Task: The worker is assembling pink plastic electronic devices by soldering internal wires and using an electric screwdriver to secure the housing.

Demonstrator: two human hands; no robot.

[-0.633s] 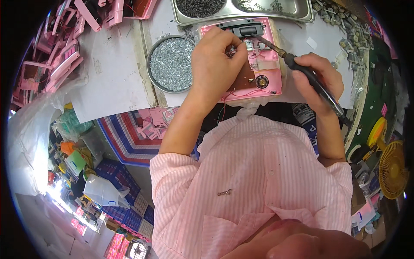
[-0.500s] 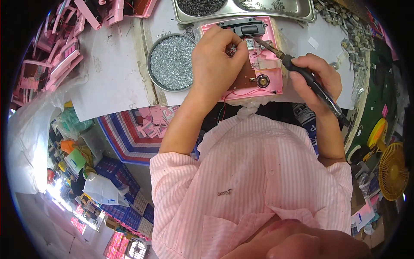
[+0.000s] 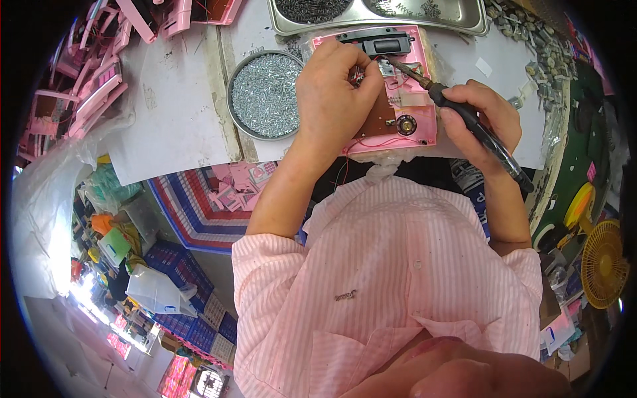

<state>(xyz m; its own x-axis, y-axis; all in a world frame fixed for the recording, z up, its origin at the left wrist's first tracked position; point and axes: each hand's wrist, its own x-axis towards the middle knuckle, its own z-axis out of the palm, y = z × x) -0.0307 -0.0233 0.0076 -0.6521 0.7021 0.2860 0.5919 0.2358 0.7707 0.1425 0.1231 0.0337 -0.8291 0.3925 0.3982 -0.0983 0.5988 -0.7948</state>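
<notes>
In front of me lies an open pink plastic casing [image 3: 426, 126] with a brown circuit board [image 3: 377, 121], thin red wires, a black battery-like block [image 3: 388, 46] and a small round speaker-like part [image 3: 406, 125]. My right hand [image 3: 488, 119] holds a soldering iron [image 3: 474, 123] by its black handle. The iron's metal tip reaches a small silvery part near the top middle of the casing. Over the casing's left side, my left hand [image 3: 335, 89] is closed in a pinch close to that tip. What its fingers hold is hidden; red wires show beside them.
A round tin of small metal screws or pins [image 3: 265, 96] stands left of the casing. A steel tray [image 3: 378, 26] with springs sits behind it. Pink casings [image 3: 93, 93] pile up at the left, small metal parts [image 3: 534, 53] at the right. A yellow fan [image 3: 604, 263] stands far right.
The iron and my right hand have shifted very slightly left, with the tip still at the same silvery part. My left hand keeps its pinch.
</notes>
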